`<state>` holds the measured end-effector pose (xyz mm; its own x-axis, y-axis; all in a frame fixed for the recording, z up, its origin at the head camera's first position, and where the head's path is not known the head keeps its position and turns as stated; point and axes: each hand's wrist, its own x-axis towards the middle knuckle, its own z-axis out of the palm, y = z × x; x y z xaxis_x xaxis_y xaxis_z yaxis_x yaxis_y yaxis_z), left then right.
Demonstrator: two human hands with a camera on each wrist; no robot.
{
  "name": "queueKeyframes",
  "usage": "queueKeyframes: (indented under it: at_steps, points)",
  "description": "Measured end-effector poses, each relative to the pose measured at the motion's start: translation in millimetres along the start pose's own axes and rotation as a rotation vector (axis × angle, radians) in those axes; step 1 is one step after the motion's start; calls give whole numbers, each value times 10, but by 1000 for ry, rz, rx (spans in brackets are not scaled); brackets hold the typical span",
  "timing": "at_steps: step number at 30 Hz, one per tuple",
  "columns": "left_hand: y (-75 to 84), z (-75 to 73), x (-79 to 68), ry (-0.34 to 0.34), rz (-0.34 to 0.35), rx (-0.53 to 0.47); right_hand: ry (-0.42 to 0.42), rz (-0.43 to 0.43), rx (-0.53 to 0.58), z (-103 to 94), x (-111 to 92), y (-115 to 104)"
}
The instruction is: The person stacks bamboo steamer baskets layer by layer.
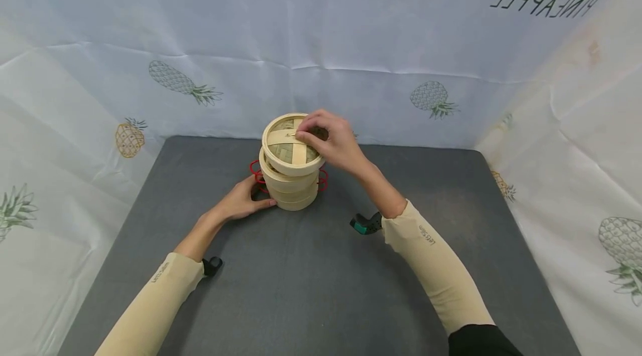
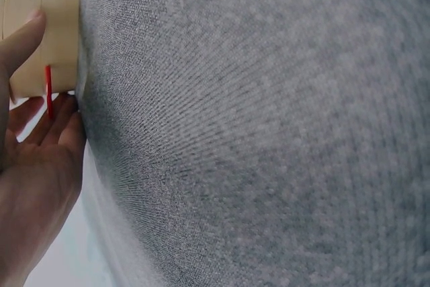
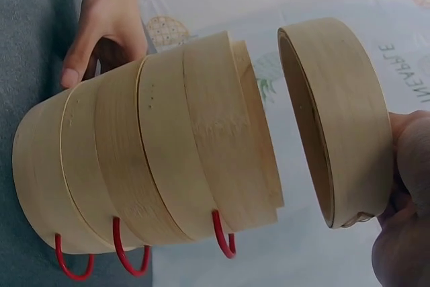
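Note:
A bamboo steamer (image 1: pixel 293 197) of stacked baskets stands toward the back of the table, with red loop handles (image 3: pixel 121 257) on its sides. Its round woven lid (image 1: pixel 282 150) is raised above the top basket and tilted; in the right wrist view a gap separates the lid (image 3: pixel 346 112) from the stack. My right hand (image 1: pixel 335 139) pinches the lid at the top, its fingertips at the crossed bamboo strips. Low on the stack's left side, my left hand (image 1: pixel 241 200) holds the steamer, thumb in front and fingers behind by a red handle. The top basket's inside is mostly hidden.
The steamer rests on a dark grey table (image 1: pixel 311 278). Behind and beside the table hangs a white cloth (image 1: pixel 321 22) printed with pineapples. A black and green wrist device (image 1: pixel 365 224) juts from the right sleeve, and a black piece (image 1: pixel 213 266) from the left.

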<state>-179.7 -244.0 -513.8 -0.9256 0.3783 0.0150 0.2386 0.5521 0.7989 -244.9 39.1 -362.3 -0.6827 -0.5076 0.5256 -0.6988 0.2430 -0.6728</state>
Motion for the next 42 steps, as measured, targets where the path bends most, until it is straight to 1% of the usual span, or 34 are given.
queueKeyframes:
  at_steps: [7,11,15,24,33,42]
  points:
    - [-15,3,-5,-3,4,-6,-18,0,2,116,8,19]
    - [-25,15,1,6,11,-2,-33,18,-2,158,11,24]
    - [-25,28,8,9,17,-2,-44,41,-3,180,-1,43]
    - [-5,22,11,0,4,-14,-51,82,-9,210,-24,109]
    - [34,-3,-19,-4,-13,-12,-49,73,-15,250,-22,133]
    - [46,10,-42,-2,9,-26,-34,60,-18,251,-53,141]
